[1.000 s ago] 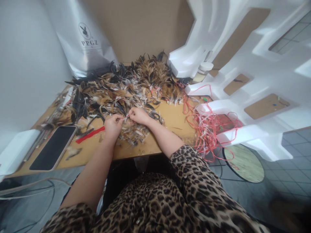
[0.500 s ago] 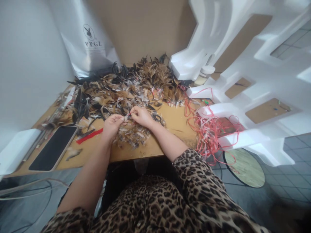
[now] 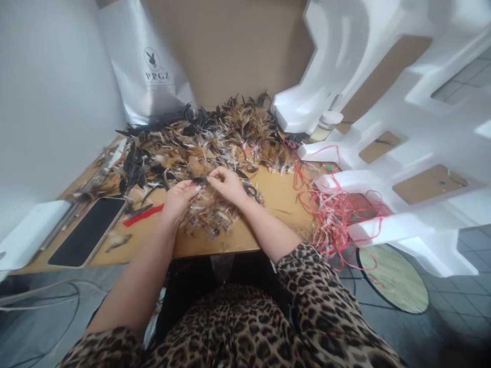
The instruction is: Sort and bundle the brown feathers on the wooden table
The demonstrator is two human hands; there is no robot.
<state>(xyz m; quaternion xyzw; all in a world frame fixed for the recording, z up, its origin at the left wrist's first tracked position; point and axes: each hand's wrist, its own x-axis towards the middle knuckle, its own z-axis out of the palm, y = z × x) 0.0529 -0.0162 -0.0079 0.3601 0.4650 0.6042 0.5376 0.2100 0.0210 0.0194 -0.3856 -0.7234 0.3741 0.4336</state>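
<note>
Phone (image 3: 88, 232) at 8 o'clock of dark feather (image 3: 200, 180); feather scraps (image 3: 215, 217) at 6. Left hand (image 3: 178, 203) closed, pinching feather's left end; right hand (image 3: 229, 188) pinching right end. Feather heap (image 3: 203, 145) at 12; silver bag (image 3: 155, 89) beyond, 11.

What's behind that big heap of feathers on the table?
Behind the feathers, a silver bag stands at left and a brown board rises in the middle. The feathers cover part of the bag's base, so whatever lies there can't be seen.
</note>
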